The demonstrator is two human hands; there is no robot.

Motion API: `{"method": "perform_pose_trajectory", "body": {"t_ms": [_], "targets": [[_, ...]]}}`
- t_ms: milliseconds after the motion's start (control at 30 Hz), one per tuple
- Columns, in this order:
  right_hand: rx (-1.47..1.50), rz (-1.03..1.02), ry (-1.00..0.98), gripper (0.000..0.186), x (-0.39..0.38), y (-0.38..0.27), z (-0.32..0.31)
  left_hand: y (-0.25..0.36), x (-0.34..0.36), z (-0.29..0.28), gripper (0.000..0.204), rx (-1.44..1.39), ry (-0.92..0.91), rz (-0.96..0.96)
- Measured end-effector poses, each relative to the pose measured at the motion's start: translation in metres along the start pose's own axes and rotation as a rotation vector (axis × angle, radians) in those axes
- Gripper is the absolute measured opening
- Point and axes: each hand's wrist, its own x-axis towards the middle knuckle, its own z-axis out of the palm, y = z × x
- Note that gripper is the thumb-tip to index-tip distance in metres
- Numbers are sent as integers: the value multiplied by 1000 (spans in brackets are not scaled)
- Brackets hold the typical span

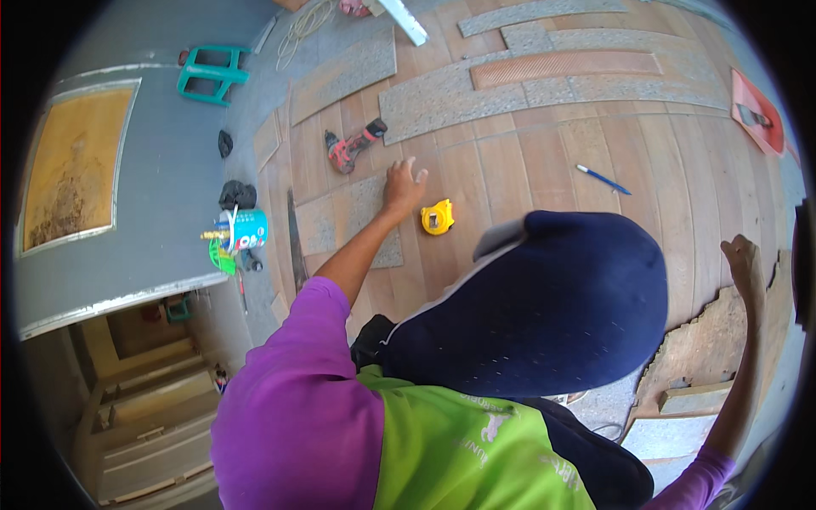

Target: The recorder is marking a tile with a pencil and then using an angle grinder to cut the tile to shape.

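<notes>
My left hand (406, 183) reaches over the wood-look plank floor (493, 170) with its fingers apart and nothing visible in them. Just above it lies a red and black cordless drill (344, 151); below and right of it sits a yellow tape measure (437, 218). A speckled board piece (347, 238) lies under my left forearm. My right hand (738, 255) is at the far right with its fingers curled; what they hold, if anything, is too small to make out. A blue pen (602, 179) lies between that hand and the drill. My navy-clad leg (552, 297) bends between my arms.
Speckled boards (433, 102) lie along the far floor, near a pink tray (755, 115). A teal stool (208, 76), a paint bucket (248, 229) and black bags (236, 195) are on the left beside a grey wall (161, 144). Ragged brown sheets (693, 348) lie at lower right.
</notes>
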Motion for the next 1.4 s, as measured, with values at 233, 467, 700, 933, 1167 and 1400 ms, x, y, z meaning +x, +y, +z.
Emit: {"method": "perform_pose_trajectory", "body": {"t_ms": [233,467,700,933,1167,1400], "targets": [[-195,45,-284,37,-10,-23,33,3,-150,-6,51,-107,12,83],[-110,-121,-457,36,7,-83,84,-75,-225,-12,56,-15,38,-437],[-187,-132,-430,38,11,-148,114,-44,-174,-12,55,-81,31,-237],[-85,-167,-203,34,49,-207,141,47,6,-15,50,-205,99,203],[-27,-128,-180,32,57,-220,158,146,202,30,70,-103,143,603],[12,60,-175,32,47,-202,154,172,243,53,88,59,-91,587]]}}
